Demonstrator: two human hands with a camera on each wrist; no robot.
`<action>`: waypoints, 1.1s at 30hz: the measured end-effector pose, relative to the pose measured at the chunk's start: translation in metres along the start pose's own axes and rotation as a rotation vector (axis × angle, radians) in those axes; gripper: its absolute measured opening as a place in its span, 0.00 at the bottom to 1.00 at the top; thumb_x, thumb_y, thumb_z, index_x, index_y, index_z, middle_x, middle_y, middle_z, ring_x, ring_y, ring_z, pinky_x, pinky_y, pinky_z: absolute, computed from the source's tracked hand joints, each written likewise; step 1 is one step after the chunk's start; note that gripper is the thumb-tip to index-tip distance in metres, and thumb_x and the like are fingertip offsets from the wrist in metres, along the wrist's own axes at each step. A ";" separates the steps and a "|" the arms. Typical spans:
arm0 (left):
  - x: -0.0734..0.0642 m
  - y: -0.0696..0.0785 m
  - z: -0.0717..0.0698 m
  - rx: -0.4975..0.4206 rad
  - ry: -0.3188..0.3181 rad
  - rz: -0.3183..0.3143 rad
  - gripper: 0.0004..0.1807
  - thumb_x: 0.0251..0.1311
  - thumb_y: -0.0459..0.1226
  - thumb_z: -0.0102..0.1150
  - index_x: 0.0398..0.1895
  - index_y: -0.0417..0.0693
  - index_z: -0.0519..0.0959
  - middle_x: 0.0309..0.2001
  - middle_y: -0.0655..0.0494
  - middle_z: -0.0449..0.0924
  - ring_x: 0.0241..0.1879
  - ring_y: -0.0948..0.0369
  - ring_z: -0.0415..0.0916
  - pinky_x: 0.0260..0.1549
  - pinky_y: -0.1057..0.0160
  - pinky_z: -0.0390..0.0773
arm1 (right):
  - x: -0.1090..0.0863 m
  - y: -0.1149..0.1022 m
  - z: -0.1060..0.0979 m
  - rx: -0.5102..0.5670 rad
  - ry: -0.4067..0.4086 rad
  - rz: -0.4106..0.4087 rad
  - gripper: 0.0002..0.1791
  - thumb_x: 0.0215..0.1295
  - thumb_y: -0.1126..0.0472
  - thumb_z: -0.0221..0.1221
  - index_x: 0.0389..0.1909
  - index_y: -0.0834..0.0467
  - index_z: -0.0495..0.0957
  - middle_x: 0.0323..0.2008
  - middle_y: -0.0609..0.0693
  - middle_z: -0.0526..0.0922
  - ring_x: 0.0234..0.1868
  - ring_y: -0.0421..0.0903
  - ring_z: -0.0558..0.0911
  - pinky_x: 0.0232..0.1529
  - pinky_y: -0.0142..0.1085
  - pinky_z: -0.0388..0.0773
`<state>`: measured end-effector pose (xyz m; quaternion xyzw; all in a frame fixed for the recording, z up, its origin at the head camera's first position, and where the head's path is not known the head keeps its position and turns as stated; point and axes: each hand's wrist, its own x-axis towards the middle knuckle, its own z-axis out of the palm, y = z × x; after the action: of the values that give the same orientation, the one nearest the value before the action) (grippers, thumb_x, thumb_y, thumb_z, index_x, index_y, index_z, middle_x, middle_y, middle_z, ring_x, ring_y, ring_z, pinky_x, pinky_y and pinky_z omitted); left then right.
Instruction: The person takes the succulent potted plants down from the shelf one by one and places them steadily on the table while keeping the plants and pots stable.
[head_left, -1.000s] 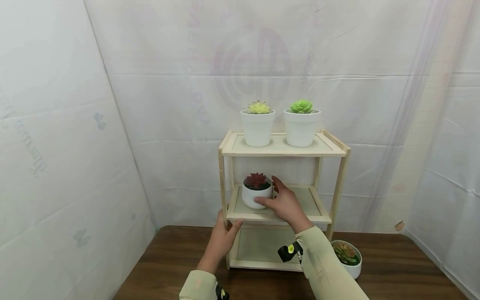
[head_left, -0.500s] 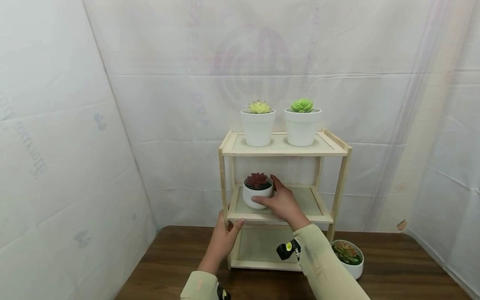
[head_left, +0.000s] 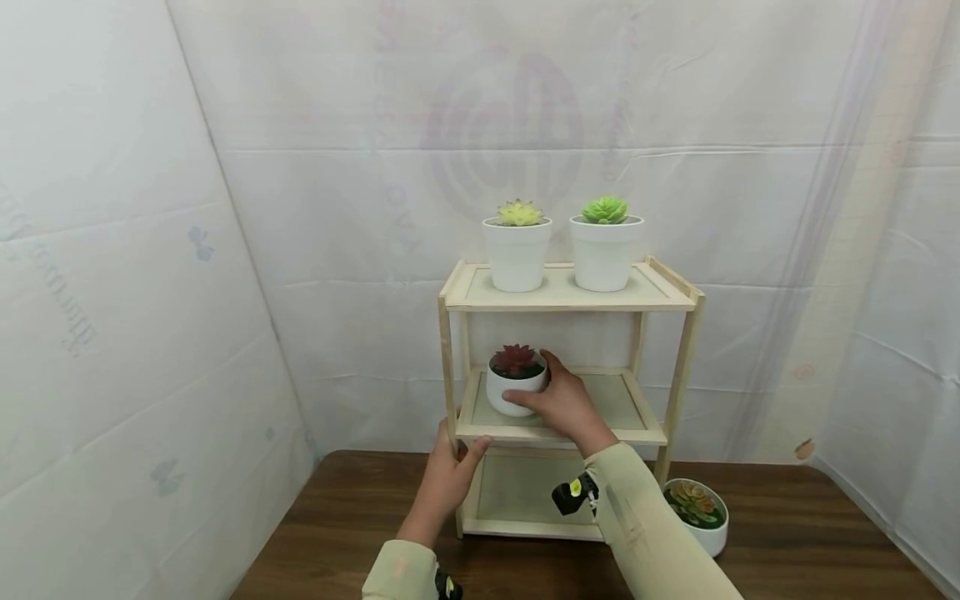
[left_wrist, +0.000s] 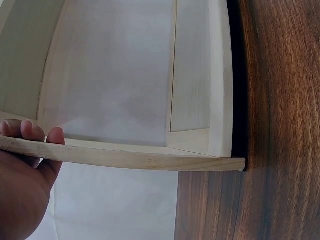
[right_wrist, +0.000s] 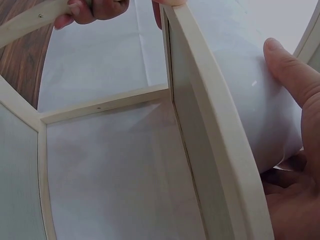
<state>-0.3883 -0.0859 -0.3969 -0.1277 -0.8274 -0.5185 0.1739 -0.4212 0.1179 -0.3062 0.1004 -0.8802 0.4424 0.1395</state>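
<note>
A light wooden three-tier shelf (head_left: 570,435) stands on the dark wood table. On its middle tier, toward the left, sits a round white pot (head_left: 508,395) with a dark red succulent (head_left: 516,358). My right hand (head_left: 564,402) holds this pot from the right, thumb across its front and fingers behind its side; in the right wrist view the thumb (right_wrist: 292,72) lies on the white wall. My left hand (head_left: 444,477) grips the shelf's front left post at middle-tier height. In the left wrist view its fingertips (left_wrist: 32,131) curl over the wooden post (left_wrist: 125,157).
Two taller white pots, one with a yellow-green succulent (head_left: 519,250) and one with a bright green succulent (head_left: 606,250), stand on the top tier. A low white pot with an orange-green succulent (head_left: 697,508) sits on the table (head_left: 795,533) right of the shelf. White sheeting (head_left: 360,208) hangs behind.
The right thumb has slid slightly left across the front of the pot, the hand closing in on it. Pot and left hand stay nearly where they were; the view shifts a little.
</note>
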 end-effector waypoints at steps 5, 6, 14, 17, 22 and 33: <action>0.001 0.000 0.000 0.006 0.003 0.000 0.41 0.63 0.58 0.55 0.72 0.50 0.55 0.56 0.45 0.74 0.44 0.57 0.72 0.42 0.58 0.75 | 0.001 0.000 -0.001 0.001 0.004 -0.009 0.62 0.44 0.32 0.70 0.74 0.59 0.54 0.68 0.61 0.68 0.68 0.58 0.69 0.65 0.53 0.68; 0.001 0.000 0.000 0.008 0.003 0.003 0.41 0.63 0.58 0.55 0.71 0.49 0.55 0.56 0.45 0.74 0.43 0.57 0.72 0.41 0.58 0.76 | 0.001 0.000 -0.001 0.001 0.004 -0.010 0.62 0.44 0.32 0.70 0.74 0.59 0.54 0.68 0.61 0.68 0.68 0.58 0.69 0.65 0.52 0.68; 0.002 0.000 0.000 -0.004 0.003 0.001 0.40 0.63 0.58 0.56 0.70 0.49 0.56 0.53 0.45 0.75 0.42 0.57 0.72 0.40 0.59 0.76 | 0.001 -0.001 -0.002 -0.008 0.009 -0.024 0.60 0.45 0.32 0.69 0.73 0.60 0.55 0.67 0.61 0.69 0.67 0.58 0.70 0.64 0.52 0.69; 0.000 0.000 0.001 -0.018 -0.003 0.000 0.41 0.63 0.58 0.55 0.72 0.50 0.54 0.60 0.44 0.73 0.50 0.55 0.75 0.46 0.54 0.78 | 0.000 -0.001 -0.002 -0.011 0.015 -0.031 0.60 0.45 0.32 0.69 0.73 0.59 0.56 0.66 0.60 0.70 0.66 0.57 0.71 0.64 0.52 0.70; -0.001 0.001 0.000 -0.032 -0.012 -0.005 0.43 0.63 0.59 0.55 0.74 0.53 0.51 0.65 0.44 0.69 0.58 0.52 0.74 0.53 0.48 0.76 | -0.001 0.000 -0.001 -0.022 0.031 -0.050 0.59 0.45 0.31 0.68 0.73 0.58 0.57 0.65 0.58 0.72 0.64 0.55 0.73 0.62 0.51 0.72; -0.002 0.002 0.000 0.021 -0.005 -0.021 0.44 0.62 0.60 0.55 0.74 0.51 0.52 0.45 0.48 0.75 0.37 0.59 0.70 0.37 0.60 0.72 | -0.005 0.000 -0.003 -0.019 0.037 -0.051 0.60 0.44 0.30 0.69 0.73 0.58 0.58 0.65 0.59 0.72 0.64 0.55 0.74 0.61 0.51 0.73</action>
<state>-0.3858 -0.0854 -0.3955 -0.1183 -0.8344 -0.5115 0.1678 -0.4157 0.1202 -0.3064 0.1134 -0.8786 0.4323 0.1681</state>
